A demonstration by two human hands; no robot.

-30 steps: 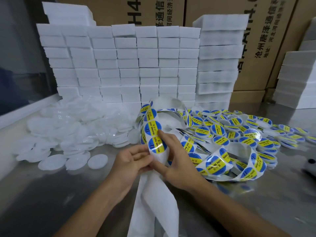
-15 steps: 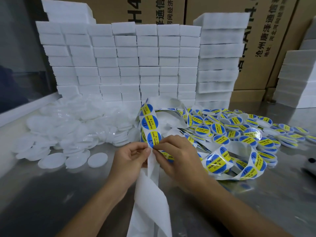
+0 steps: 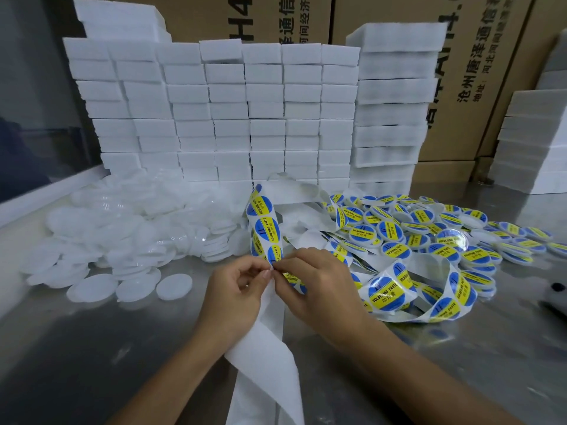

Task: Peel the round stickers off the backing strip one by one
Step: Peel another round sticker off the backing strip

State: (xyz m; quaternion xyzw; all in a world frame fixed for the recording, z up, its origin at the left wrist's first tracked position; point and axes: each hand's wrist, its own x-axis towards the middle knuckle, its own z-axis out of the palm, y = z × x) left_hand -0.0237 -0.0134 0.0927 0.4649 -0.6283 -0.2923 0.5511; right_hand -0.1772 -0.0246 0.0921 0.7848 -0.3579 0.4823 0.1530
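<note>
Right now you've got the backing strip (image 3: 266, 228) standing up between your two hands, and that makes sense: held taut and upright, it presents the lowest sticker edge straight to your fingertips. Your left hand (image 3: 236, 289) pinches the strip just below that sticker, thumb and forefinger closed narrow on the paper, the other fingers curled under. Your right hand (image 3: 316, 286) meets it fingertip to fingertip, its grip closed small on the rim of the round sticker (image 3: 275, 254) at the fold, and a second blue-and-yellow sticker (image 3: 295, 282) peeks out beneath its fingers; whether that one is already free of the paper, I cannot tell. Both wrists are cocked inward, forearms coming up from the bottom of view and converging over the steel surface (image 3: 92, 348). The bare white tail (image 3: 264, 372) of spent backing hangs down toward you, so the peeled part stays out of the way. The loaded length loops off to the right, lying across the labelled caps (image 3: 451, 237) spread there, near enough to receive a fresh sticker. The plain white discs (image 3: 122, 237) sit heaped to your left, in front of the stacked white foam blocks (image 3: 214, 111). By my reading you're at the lift-off of one sticker, with plenty left on the strip.
</note>
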